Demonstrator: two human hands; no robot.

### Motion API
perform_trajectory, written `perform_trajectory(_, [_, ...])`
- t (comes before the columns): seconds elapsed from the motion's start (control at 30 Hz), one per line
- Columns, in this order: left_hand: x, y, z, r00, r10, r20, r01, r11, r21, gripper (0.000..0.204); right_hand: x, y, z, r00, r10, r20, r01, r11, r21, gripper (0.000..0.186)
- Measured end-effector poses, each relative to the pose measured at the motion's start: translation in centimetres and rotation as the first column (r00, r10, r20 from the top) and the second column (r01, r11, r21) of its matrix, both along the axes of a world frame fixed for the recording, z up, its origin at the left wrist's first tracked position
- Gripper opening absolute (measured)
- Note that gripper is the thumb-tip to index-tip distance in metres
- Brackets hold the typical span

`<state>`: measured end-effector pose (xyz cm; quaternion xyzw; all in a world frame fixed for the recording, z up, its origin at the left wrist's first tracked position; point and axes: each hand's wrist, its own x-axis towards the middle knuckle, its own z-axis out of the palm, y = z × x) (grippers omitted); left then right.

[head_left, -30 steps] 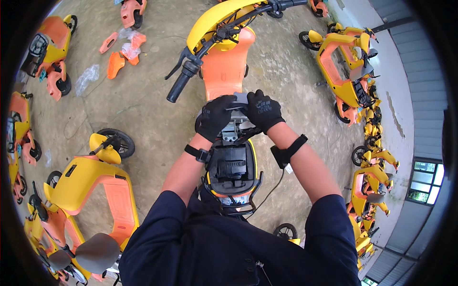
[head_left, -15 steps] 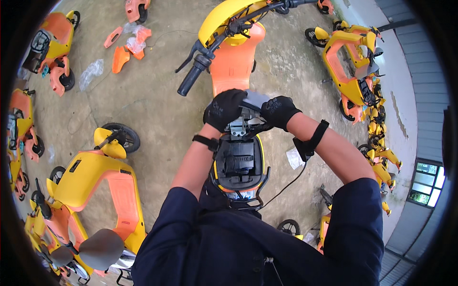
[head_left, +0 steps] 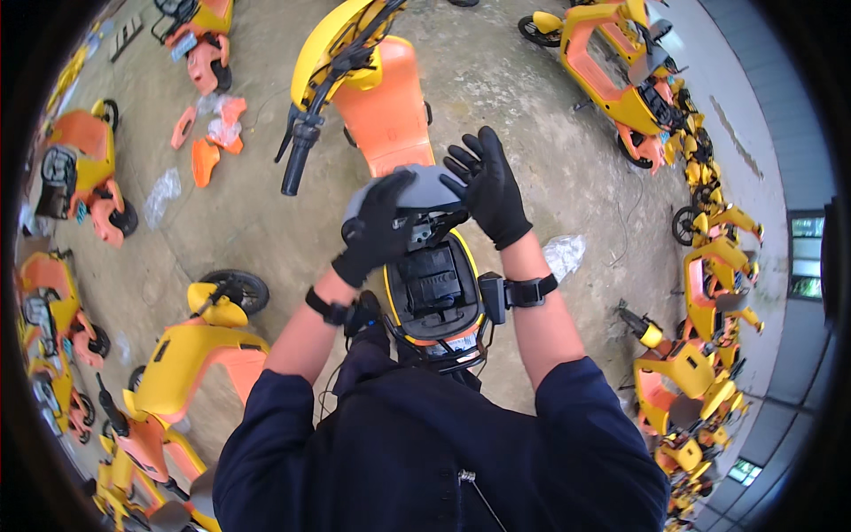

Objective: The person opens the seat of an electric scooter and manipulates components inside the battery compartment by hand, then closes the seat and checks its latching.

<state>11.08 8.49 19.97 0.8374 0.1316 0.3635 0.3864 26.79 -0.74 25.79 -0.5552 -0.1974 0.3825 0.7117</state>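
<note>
Left hand (head_left: pixel 377 232) and right hand (head_left: pixel 493 197) at grey seat (head_left: pixel 428 186) | seat apparently tipped forward, not covering the black compartment (head_left: pixel 432 328) behind | left lies over seat, grip unclear; right splayed near its edge | orange footboard (head_left: pixel 387 111) beyond, loose orange panel (head_left: pixel 205 162) on floor (head_left: pixel 266 186)

A workshop or storage shed: concrete floor (head_left: pixel 266 208), scooters (head_left: pixel 687 365) crowded at four o'clock, loose orange panels (head_left: pixel 205 163) at ten.

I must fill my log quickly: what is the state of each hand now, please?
Left hand: over the grey seat; whether it grips cannot be told.
Right hand: open, at the seat's right end.
</note>
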Motion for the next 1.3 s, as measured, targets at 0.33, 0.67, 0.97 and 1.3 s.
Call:
perform_trajectory(0.33, [5.2,-11.1,10.9,0.826,-0.097,-0.556,0.379,0.825,0.419,0.021,-0.1,-4.6,0.6,0.775,-0.336,-0.535,0.473,0.87,0.138,0.052])
perform_trajectory(0.67, [6.9,-13.2,12.8,0.573,-0.703,-0.422,0.817,0.532,0.222,0.026,1.3,-9.5,2.7,0.841,-0.163,-0.516,0.403,0.824,0.397,0.064])
perform_trajectory(0.97, [8.3,-13.3,13.4,0.627,-0.77,-0.121,0.522,0.53,-0.668,0.036,1.2,-11.5,11.6,0.807,0.183,-0.561,0.431,0.467,0.772,0.069])
perform_trajectory(1.3, [5.5,-15.3,12.2,0.547,-0.817,-0.183,0.768,0.577,-0.279,0.038,-0.5,-13.8,12.0,0.846,0.045,-0.532,0.418,0.565,0.712,0.066])
